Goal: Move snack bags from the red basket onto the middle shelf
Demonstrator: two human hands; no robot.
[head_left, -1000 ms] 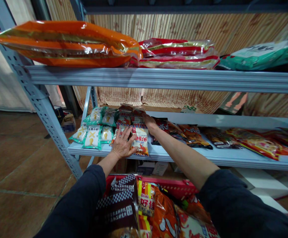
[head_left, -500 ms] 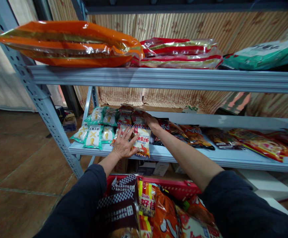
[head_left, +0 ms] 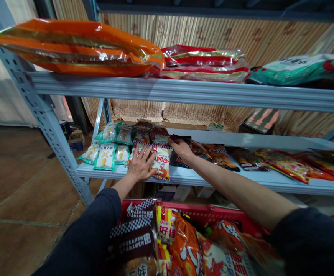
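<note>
So in the head view there's a person working at a light blue metal rack, both bare hands over the lower shelf (head_left: 184, 175). The left hand (head_left: 139, 165) is spread out, palm down with fingers fanned, lying over a couple of the white shrimp-snack bags (head_left: 163, 161) near the front edge; it isn't closed around anything. The right hand (head_left: 183, 150) comes in from the other side, fingers straight-ish and pointing left, right at the side of that same stack. Honestly can't tell whether it's pinching a bag or just resting against it. More bags with reddish-brown tops (head_left: 159, 136) sit right behind the white ones. Just left of those there's a cluster of teal-and-white bags (head_left: 106, 156), and over to the right a row of orange-and-black packets (head_left: 220, 155) and some red-and-yellow ones (head_left: 290, 165), all lying down. Below the arms there's a red basket (head_left: 195, 209) stuffed with snacks: a big dark brown pack (head_left: 135, 245), a yellow-striped Oishi pack (head_left: 166, 228), a shiny orange bag (head_left: 185, 243). The upper shelf (head_left: 167, 89) carries a huge orange bag (head_left: 83, 46), red-striped clear ones (head_left: 204, 69) and a green-and-white bag (head_left: 305, 69).
</note>
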